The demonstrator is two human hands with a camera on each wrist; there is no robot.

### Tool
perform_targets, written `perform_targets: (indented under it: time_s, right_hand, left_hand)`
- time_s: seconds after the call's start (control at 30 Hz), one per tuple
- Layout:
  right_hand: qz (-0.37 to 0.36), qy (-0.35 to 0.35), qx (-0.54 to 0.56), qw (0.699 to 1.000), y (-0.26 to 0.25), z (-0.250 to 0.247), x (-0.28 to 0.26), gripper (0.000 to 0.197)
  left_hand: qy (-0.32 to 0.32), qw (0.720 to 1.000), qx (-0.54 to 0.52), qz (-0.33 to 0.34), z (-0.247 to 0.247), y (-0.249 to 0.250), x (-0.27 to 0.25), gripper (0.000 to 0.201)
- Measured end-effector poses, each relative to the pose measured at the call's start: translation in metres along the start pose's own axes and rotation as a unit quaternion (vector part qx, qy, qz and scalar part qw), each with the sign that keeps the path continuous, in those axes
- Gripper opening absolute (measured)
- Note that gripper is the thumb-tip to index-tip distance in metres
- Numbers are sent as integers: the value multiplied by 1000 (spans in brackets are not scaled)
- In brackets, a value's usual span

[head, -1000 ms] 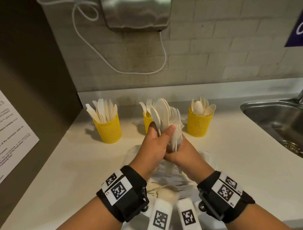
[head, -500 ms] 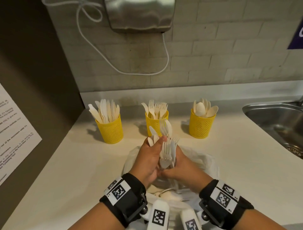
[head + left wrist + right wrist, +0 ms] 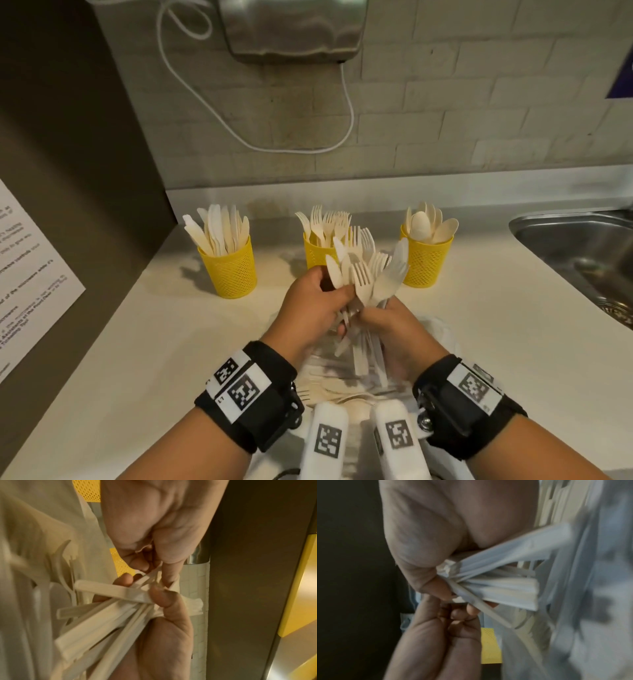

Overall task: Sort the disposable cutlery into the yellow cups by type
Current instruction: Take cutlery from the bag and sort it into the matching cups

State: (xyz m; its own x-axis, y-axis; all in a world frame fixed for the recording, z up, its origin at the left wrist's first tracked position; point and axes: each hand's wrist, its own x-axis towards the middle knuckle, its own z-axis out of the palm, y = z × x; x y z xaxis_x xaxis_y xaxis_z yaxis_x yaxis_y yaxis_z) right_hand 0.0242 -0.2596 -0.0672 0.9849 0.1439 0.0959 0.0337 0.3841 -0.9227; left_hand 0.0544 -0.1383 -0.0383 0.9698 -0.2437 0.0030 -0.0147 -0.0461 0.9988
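Above the counter (image 3: 144,342), both hands (image 3: 308,305) (image 3: 394,325) clutch a light, slippery cutlery bundle (image 3: 368,274), best pinched by its stiff handles.

Both forearms are bare, and no sleeves are seen. A wide black strap (image 3: 251,394) is worn around the left wrist, with a white label carrying two square black-and-white coded markers and a small printed code. A matching black strap (image 3: 462,401) with the same kind of white marker label is worn around the right wrist. Metal fittings are seen at the inner edge of each strap. Below each wrist a white rounded housing (image 3: 327,442) with its own square marker is mounted.
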Motion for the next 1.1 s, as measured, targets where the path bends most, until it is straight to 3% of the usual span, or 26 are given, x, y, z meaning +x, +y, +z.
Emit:
perform_targets:
  time_s: [0.17, 0.27, 0.37, 0.43, 0.53, 0.67, 0.8, 0.97, 1.1]
  right_hand:
    - [43, 8, 104, 994, -8, -3, 5, 41]
    - [67, 39, 126, 989, -6, -8, 6, 37]
    - [98, 60, 156, 981, -4, -15, 6, 39]
    - [111, 59, 191, 973, -4, -20, 5, 45]
    - [101, 85, 224, 966, -9, -26, 1, 42]
    - [69, 156, 245, 954, -22, -40, -11, 18]
    - [18, 190, 258, 947, -37, -57, -28, 36]
    - [-5, 229, 248, 941, -52, -69, -50, 10]
    - [0, 261, 226, 939, -54, -73, -56, 14]
  left_hand:
    - [-27, 994, -90, -54, 0, 8, 13, 11]
    - [-38, 992, -89, -82, -2, 5, 20, 15]
    - [-21, 995, -74, -69, -4, 4, 25, 13]
    - [4, 998, -42, -42, -5, 7, 28, 16]
    - [35, 998, -34, 34, -7, 24, 31, 37]
    - [82, 981, -61, 168, -6, 62, 41, 67]
    - [107, 962, 7, 251, 26, 74, 79, 59]
    - [72, 949, 121, 281, 84, 54, 117, 56]
    - [15, 940, 210, 270, 109, 37, 136, 53]
